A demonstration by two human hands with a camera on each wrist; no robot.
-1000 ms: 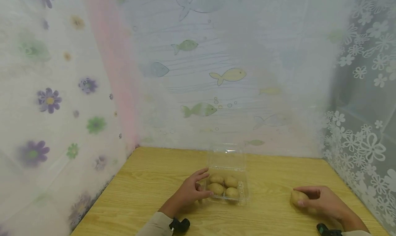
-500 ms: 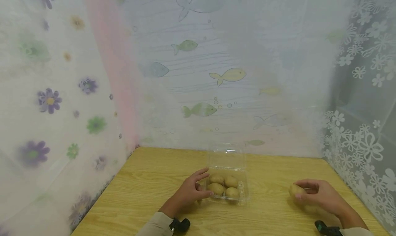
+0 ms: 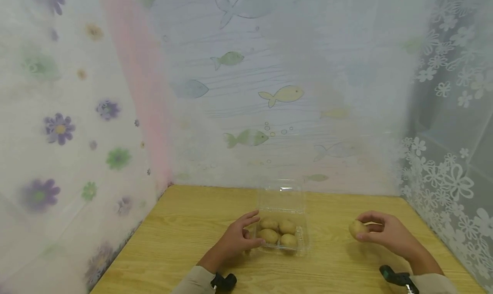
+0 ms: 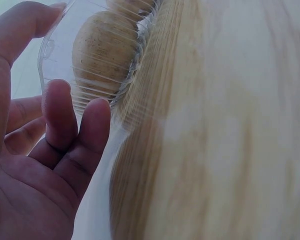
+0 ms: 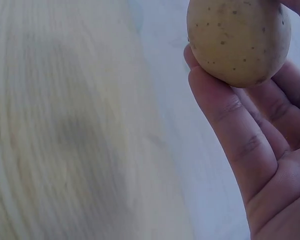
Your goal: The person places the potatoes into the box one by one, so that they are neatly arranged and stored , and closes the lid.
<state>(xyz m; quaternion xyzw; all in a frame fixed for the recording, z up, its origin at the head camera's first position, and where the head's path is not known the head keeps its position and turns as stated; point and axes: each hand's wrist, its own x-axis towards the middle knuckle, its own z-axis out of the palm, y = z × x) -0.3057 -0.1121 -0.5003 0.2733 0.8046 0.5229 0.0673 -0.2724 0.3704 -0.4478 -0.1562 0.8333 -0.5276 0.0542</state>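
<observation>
A clear plastic clamshell container [image 3: 302, 242] stands on the table with its lid raised at the back. Several potatoes [image 3: 268, 236] lie in it. My left hand [image 3: 236, 237] holds the container's left side, thumb at the front corner and fingertips towards the back. In the left wrist view, its curled fingers [image 4: 60, 107] are against the see-through wall, behind which a potato shows. Off to the right, my right hand [image 3: 389, 234] pinches one more potato [image 5: 240, 42] between thumb and fingers. That speckled potato is raised above the table, with a shadow beneath.
The wood-grain table [image 3: 185, 225] runs back to a fish-print curtain [image 3: 285, 93]. A flower-print curtain [image 3: 77, 157] borders the left side, and a white-flowered sheer one [image 3: 454, 178] the right. Black wrist devices [image 3: 398, 277] sit on both wrists.
My right hand has lifted the potato off the table and moved it leftward and away from me. The left hand has stayed at the container. The head view has shifted slightly.
</observation>
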